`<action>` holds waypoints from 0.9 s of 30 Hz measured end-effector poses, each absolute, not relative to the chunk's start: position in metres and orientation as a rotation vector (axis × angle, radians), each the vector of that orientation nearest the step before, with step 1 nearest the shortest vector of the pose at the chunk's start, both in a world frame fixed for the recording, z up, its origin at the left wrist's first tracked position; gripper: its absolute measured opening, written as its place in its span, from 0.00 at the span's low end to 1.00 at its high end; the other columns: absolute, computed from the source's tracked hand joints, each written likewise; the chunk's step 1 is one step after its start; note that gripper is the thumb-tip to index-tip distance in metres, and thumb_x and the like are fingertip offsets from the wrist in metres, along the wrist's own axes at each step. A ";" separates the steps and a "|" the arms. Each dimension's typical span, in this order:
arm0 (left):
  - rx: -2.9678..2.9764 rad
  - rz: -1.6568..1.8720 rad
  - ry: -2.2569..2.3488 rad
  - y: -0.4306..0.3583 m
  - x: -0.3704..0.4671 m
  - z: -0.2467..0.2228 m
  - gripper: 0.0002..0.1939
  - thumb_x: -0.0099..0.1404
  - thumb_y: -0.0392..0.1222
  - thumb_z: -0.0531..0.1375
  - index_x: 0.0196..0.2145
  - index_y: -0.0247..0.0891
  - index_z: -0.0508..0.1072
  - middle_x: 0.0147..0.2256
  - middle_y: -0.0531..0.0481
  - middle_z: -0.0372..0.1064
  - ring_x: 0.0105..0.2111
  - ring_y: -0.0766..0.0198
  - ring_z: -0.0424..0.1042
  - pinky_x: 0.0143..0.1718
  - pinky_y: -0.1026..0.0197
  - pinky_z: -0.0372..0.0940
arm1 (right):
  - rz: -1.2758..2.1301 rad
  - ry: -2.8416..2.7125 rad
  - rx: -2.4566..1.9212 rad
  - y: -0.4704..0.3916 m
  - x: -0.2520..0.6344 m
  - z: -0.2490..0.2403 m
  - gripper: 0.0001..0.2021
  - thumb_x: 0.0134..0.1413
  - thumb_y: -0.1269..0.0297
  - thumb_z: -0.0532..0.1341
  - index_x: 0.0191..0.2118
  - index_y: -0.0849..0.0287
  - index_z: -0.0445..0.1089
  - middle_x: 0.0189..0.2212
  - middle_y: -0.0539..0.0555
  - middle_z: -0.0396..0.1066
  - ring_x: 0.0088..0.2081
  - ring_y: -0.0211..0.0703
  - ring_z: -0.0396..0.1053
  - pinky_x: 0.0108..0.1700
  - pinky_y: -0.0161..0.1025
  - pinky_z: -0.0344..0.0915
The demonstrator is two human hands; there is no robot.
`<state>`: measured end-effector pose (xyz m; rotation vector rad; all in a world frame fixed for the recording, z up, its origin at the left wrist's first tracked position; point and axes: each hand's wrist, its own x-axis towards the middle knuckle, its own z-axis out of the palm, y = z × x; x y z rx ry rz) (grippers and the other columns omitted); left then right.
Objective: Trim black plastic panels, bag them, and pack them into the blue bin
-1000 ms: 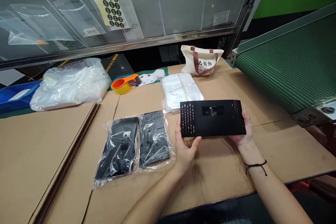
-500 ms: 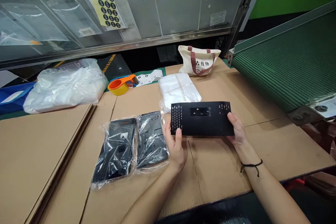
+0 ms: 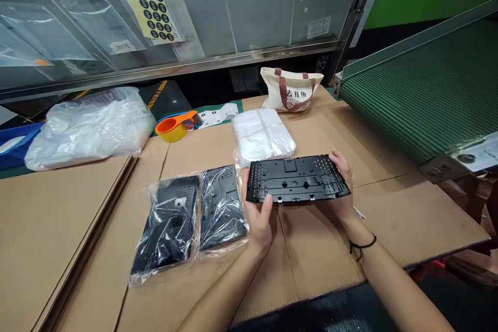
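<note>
Cardboard-topped counter (image 3: 327, 259) stretched beneath the black panel (image 3: 298, 180), held raised, ribbed face showing, beside a bagged panel (image 3: 222, 210). I saw left hand (image 3: 259, 223) and right hand (image 3: 344, 208) clamped on opposite ends; handling it called, I judged, for even grips.

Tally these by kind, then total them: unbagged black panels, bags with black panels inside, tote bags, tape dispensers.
Unbagged black panel: 1
Bags holding black panels: 2
Tote bag: 1
Tape dispenser: 1
Total: 5
</note>
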<state>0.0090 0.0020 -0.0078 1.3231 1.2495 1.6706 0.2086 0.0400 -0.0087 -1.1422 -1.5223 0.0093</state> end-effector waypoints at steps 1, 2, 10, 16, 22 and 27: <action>1.327 1.674 1.225 0.001 0.010 -0.006 0.35 0.65 0.51 0.57 0.65 0.46 0.49 0.66 0.46 0.46 0.67 0.53 0.45 0.66 0.49 0.44 | 0.012 -1.493 -1.154 0.041 0.209 -0.011 0.24 0.59 0.66 0.58 0.61 0.49 0.58 0.62 0.59 0.58 0.62 0.53 0.57 0.60 0.60 0.55; 1.329 1.679 1.209 0.001 0.011 -0.005 0.35 0.65 0.50 0.58 0.66 0.47 0.49 0.67 0.47 0.44 0.67 0.53 0.43 0.67 0.49 0.42 | 0.031 -1.470 -1.152 0.041 0.209 -0.013 0.26 0.59 0.65 0.58 0.62 0.48 0.55 0.63 0.58 0.56 0.63 0.53 0.55 0.61 0.60 0.53; 1.332 1.685 1.169 -0.001 0.014 -0.005 0.40 0.63 0.44 0.62 0.66 0.50 0.44 0.68 0.47 0.39 0.67 0.55 0.42 0.67 0.49 0.42 | 0.111 -1.348 -1.060 0.039 0.205 -0.012 0.35 0.55 0.55 0.62 0.66 0.50 0.49 0.65 0.57 0.51 0.65 0.54 0.52 0.65 0.58 0.49; 1.342 1.663 1.226 -0.002 0.012 -0.005 0.42 0.61 0.44 0.64 0.66 0.49 0.46 0.68 0.45 0.43 0.67 0.54 0.45 0.66 0.49 0.45 | 0.093 -1.299 -0.997 0.040 0.202 -0.011 0.36 0.55 0.54 0.63 0.66 0.48 0.49 0.65 0.56 0.51 0.65 0.54 0.53 0.65 0.58 0.50; 1.345 1.662 1.258 -0.002 0.011 -0.004 0.42 0.60 0.44 0.64 0.66 0.48 0.46 0.67 0.44 0.44 0.66 0.53 0.46 0.66 0.49 0.46 | 0.093 -1.308 -0.989 0.040 0.201 -0.008 0.34 0.56 0.56 0.62 0.65 0.49 0.51 0.65 0.57 0.52 0.66 0.54 0.50 0.66 0.59 0.47; 1.369 1.710 1.217 -0.003 0.014 -0.004 0.42 0.61 0.45 0.63 0.66 0.49 0.46 0.68 0.46 0.41 0.67 0.53 0.44 0.66 0.49 0.45 | 0.192 -1.312 -1.071 0.039 0.202 -0.010 0.26 0.57 0.62 0.61 0.61 0.51 0.58 0.65 0.58 0.54 0.65 0.52 0.52 0.64 0.59 0.51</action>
